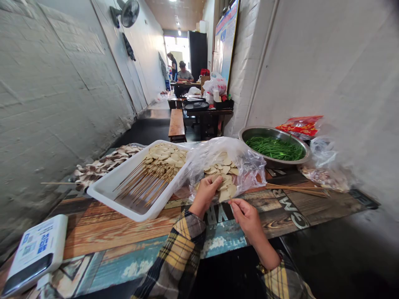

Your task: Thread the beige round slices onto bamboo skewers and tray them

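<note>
My left hand (206,193) reaches into an open clear plastic bag (246,164) and its fingers close on pale round food slices (225,184). My right hand (246,214) sits just below the bag, pinching the end of a thin bamboo skewer (231,200) with slices threaded on its tip. Both sleeves are yellow plaid. To the left, a white rectangular tray (106,191) holds several finished skewers (149,176) of the same slices.
A steel bowl of green stems (274,147) stands at the back right, with loose bamboo skewers (296,189) in front of it. Sliced mushrooms (102,164) lie behind the tray. A white device (34,253) sits at the near left. Two people work far down the corridor.
</note>
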{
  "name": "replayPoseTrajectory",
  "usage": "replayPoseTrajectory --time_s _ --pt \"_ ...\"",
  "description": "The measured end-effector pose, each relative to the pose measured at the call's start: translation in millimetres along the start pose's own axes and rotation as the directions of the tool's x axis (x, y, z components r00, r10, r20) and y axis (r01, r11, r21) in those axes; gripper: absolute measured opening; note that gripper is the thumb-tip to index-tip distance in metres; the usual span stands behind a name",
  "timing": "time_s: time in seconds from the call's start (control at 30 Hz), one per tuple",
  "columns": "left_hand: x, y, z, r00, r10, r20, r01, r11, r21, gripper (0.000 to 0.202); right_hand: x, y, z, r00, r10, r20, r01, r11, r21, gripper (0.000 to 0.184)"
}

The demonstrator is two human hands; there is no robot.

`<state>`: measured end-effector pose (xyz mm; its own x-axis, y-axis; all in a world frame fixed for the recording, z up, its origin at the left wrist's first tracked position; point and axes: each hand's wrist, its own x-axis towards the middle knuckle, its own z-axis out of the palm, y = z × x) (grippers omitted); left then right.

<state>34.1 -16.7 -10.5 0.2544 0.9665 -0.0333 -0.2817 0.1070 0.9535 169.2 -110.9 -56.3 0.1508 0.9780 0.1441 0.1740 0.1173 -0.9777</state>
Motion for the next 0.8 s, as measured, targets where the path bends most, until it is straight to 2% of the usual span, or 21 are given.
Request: replayPoseTrajectory --time_s 0.1,0.2,0.3,0.37,0.43,0.5,0.6,0.7,0.8 --pt "3 6 -6.5 0.997 0.061 -0.056 -0.058 0.997 0.052 0.034 1 0 -2 0.998 0.026 -0.063 -0.022 0.998 0.058 0.039" --pt "7 11 -15.5 0.976 0.097 -0.193 -0.093 0.995 0.031 0.038 1 0 -5 0.983 0.019 -0.181 0.0 0.995 0.104 0.038" --pt "11 13 -25.4 0.949 0.136 -0.284 -0.127 0.991 0.05 0.032 1 -1 -6 0.973 0.021 -0.232 0.011 0.991 0.132 0.038" --pt "14 11 -30.9 0.94 0.164 -0.299 -0.134 0.984 0.119 0.024 0 -1 -7 0.966 0.022 -0.258 0.017 0.989 0.147 0.037" --pt "17 8 -34.9 0.936 0.22 -0.275 -0.143 0.951 0.276 0.013 0 -1 -7 0.961 0.029 -0.276 0.018 0.986 0.167 0.035" --pt "18 5 -37.3 0.921 0.318 -0.226 -0.174 0.853 0.493 0.005 0 -1 -7 0.96 0.036 -0.278 0.014 0.984 0.176 0.035" --pt "17 2 -38.4 0.896 0.43 -0.116 -0.206 0.63 0.749 0.015 0 -2 -7 0.96 0.032 -0.277 0.016 0.986 0.167 0.034" --pt "16 -1 -36.3 0.897 0.441 0.039 -0.256 0.446 0.858 0.02 0 -2 -6 0.96 0.023 -0.278 0.022 0.987 0.159 0.034" --pt "17 -5 -31.9 0.9 0.404 0.164 -0.299 0.3 0.906 0.023 0 -1 -5 0.963 0.016 -0.267 0.024 0.989 0.145 0.034"
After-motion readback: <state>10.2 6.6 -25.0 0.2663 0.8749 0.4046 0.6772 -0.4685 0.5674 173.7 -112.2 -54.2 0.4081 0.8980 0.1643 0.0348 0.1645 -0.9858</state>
